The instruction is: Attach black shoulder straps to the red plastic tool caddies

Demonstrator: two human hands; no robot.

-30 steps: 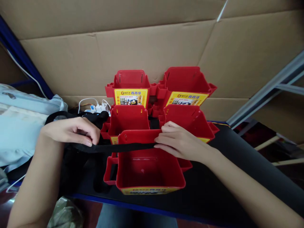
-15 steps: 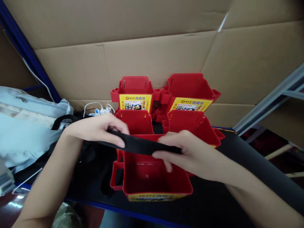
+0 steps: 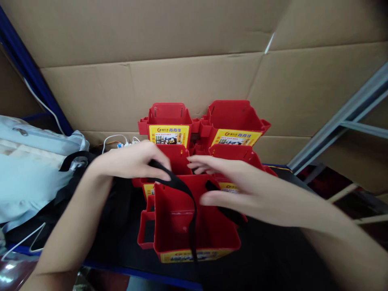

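My left hand point(image 3: 133, 161) pinches a black strap point(image 3: 181, 185) between thumb and fingers above the front red plastic bin point(image 3: 200, 242). From that grip the strap droops over the bin's opening, and its loose end hangs past the front rim. On the other side, my right hand point(image 3: 239, 184) is open over the bin's back right corner, thumb and fingers apart. Another black strap stretch shows behind its thumb and below the palm; whether it joins the first piece is hidden. The front bin has a yellow label and a loop-shaped side holder point(image 3: 146, 230).
Several more red bins stand behind, including one at back left point(image 3: 166, 115) and one at back right point(image 3: 233, 115). A light blue bag point(image 3: 33, 173) lies left, near plugs and white cables. Cardboard point(image 3: 194, 85) lines the back; a metal frame point(image 3: 336, 117) rises right.
My right hand has let go of the strap and opened. The strap, stretched between both hands before, now sags from my left hand into and over the front bin.
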